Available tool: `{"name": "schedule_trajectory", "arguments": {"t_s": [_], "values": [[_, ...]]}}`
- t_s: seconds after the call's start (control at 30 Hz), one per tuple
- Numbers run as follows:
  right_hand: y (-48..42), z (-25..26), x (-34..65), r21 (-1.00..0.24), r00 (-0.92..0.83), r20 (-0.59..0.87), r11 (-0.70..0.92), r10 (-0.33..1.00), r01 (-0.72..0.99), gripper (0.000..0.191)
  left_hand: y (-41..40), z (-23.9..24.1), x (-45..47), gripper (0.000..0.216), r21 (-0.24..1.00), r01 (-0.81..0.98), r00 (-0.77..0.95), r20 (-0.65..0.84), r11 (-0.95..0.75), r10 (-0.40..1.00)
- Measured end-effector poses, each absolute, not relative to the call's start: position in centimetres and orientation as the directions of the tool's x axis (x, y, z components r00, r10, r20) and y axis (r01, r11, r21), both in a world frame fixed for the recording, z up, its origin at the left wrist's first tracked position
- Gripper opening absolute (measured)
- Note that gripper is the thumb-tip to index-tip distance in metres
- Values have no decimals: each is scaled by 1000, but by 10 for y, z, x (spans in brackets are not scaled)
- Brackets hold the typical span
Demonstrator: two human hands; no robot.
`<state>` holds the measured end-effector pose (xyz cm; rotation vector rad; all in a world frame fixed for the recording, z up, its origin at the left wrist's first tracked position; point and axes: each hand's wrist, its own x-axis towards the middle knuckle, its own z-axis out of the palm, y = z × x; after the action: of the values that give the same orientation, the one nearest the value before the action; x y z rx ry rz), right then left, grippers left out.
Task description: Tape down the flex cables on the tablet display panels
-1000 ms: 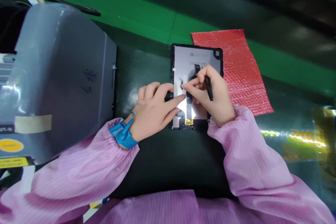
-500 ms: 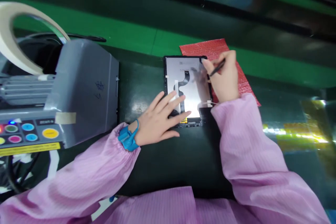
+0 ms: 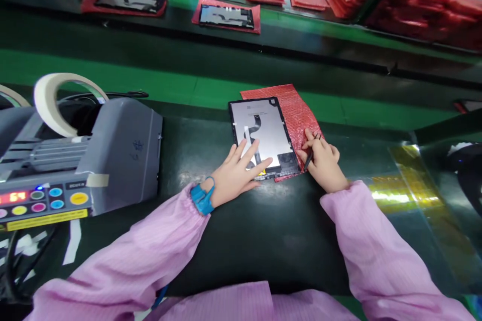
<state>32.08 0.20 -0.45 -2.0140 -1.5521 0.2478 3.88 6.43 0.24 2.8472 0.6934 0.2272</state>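
Tablet panel (image 3: 263,128) lies partly on a red bubble bag (image 3: 297,108). Left hand (image 3: 235,176) rests flat on the panel, fingers spread. Right hand (image 3: 326,163) grips a slim black tool (image 3: 309,159), its fingertips touching the bag.

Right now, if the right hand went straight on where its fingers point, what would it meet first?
Likely the tablet, at its right edge: the right hand, holding a dark tool, rests on the red bag with fingers aimed left at it. Depth is unclear.

Bright, even overhead light; soft glare patches on dark tabletop (image 3: 233,241) near the panel, faint shadows. Wide-angle bending at edges; far belt slightly soft, centre sharp
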Motion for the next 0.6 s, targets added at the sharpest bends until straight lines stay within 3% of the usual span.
{"name": "schedule_trajectory", "arguments": {"t_s": [0.17,0.3,0.6], "values": [[-9,14,339,-830,467,326,13,822,557,27,72,11,93,68,279,526,828,47,-804,558],[-38,37,352,-847,558,380,35,738,530,29,80,12,148,64,297,593,767,76,-749,637],[-111,62,350,-844,614,355,-41,705,535,21,133,13,274,52,318,703,616,175,-636,768]]}}
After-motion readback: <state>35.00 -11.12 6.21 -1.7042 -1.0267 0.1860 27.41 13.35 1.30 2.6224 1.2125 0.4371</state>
